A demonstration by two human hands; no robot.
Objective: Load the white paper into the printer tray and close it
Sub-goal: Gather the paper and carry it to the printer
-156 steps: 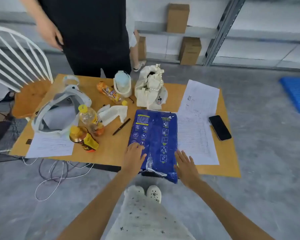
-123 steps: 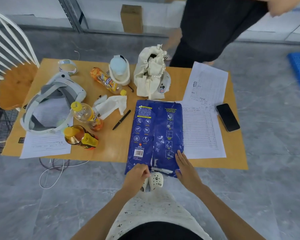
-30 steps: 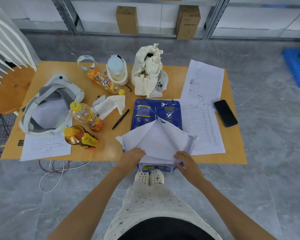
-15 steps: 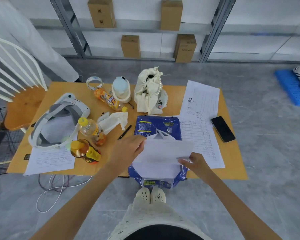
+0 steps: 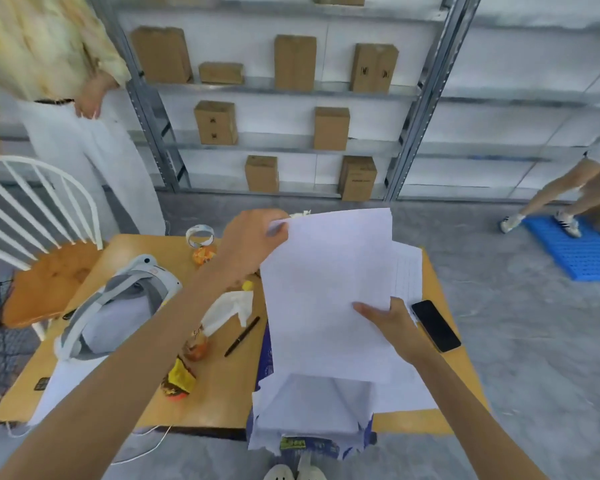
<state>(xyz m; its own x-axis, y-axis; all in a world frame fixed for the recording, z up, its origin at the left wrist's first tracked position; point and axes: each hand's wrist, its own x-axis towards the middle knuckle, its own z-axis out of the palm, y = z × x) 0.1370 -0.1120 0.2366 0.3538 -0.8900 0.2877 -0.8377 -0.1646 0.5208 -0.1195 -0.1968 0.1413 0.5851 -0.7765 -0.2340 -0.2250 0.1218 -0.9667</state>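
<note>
A stack of white paper is lifted above the wooden table, tilted up toward me. My left hand pinches its far left corner. My right hand grips its right edge near the bottom. Below it lies the opened blue paper wrapper, its white flaps folded out over the table's near edge. No printer or tray appears in the head view.
On the table lie a white headset, drink bottles, a tissue, a black pen, printed sheets and a phone. A white chair stands left. People stand far left and right, before shelves with boxes.
Both hands have raised the paper stack out of the blue wrapper and up over the table. The view has tilted upward toward the shelves.
</note>
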